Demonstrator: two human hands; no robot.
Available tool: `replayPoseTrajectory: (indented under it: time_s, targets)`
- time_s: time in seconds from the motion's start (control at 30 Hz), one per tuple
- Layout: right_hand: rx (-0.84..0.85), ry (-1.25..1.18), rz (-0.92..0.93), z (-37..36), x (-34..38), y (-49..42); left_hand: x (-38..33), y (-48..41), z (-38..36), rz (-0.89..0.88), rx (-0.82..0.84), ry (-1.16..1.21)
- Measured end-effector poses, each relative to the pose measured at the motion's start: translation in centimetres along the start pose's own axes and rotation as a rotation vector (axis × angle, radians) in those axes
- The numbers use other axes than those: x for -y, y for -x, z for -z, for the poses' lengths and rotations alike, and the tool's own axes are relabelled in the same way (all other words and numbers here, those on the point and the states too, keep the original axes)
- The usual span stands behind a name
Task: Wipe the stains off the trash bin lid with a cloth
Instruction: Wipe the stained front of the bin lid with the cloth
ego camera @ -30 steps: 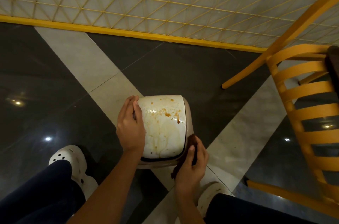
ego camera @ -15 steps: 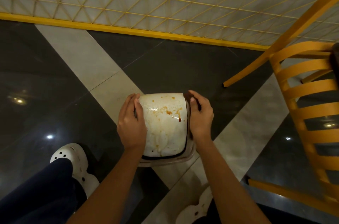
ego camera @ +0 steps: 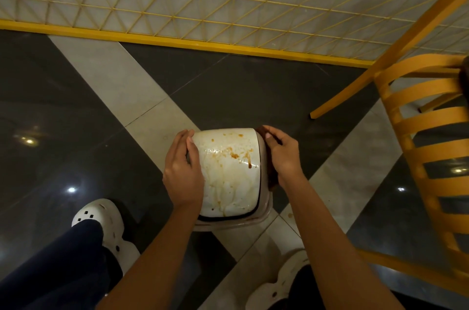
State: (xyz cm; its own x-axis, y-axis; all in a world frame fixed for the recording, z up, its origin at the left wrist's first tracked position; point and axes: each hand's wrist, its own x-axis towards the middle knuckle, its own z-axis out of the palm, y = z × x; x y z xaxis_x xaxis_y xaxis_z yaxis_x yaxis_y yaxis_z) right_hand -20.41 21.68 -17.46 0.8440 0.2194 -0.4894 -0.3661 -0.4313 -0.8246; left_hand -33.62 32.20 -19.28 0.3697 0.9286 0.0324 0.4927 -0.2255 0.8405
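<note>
Stains [ego camera: 234, 156] crowd the far half of the trash bin lid [ego camera: 228, 182] — orange-brown blotches up top, pale runs trailing toward the near rim. The bin [ego camera: 265, 215] stands on the floor [ego camera: 253, 96], on its pale stripe, just ahead of the person's shoes [ego camera: 101, 218]. The left hand [ego camera: 182, 172] lies fairly flat against the lid's left edge, fingers nearly straight, bracing it. The right hand [ego camera: 284, 154] is curled round a dark cloth [ego camera: 272, 182] and pressed to the bin's right side, not on the stained top. The wipe looks barely begun. Best play: bring the cloth over the right edge onto the blotches, press firmly and drag in overlapping strokes toward the near rim — left hand braced so the lid can't swing, cloth refolded to avoid smearing.
</note>
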Motion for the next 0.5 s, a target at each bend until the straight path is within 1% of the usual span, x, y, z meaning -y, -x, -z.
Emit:
replayPoseTrajectory:
  time_s: [0.13, 0.33, 0.5]
  targets:
    - [0.065, 0.051, -0.057, -0.1, 0.7, -0.8, 0.0, 0.0, 0.1, -0.014, -0.007, -0.011]
    - [0.072, 0.058, 0.009, 0.6, 0.5, -0.4, 0.1, 0.0, 0.0, -0.030, -0.008, -0.002]
    - [0.121, 0.141, -0.053, -0.1, 1.6, -1.4, 0.0, 0.0, 0.0, -0.020, -0.010, 0.006]
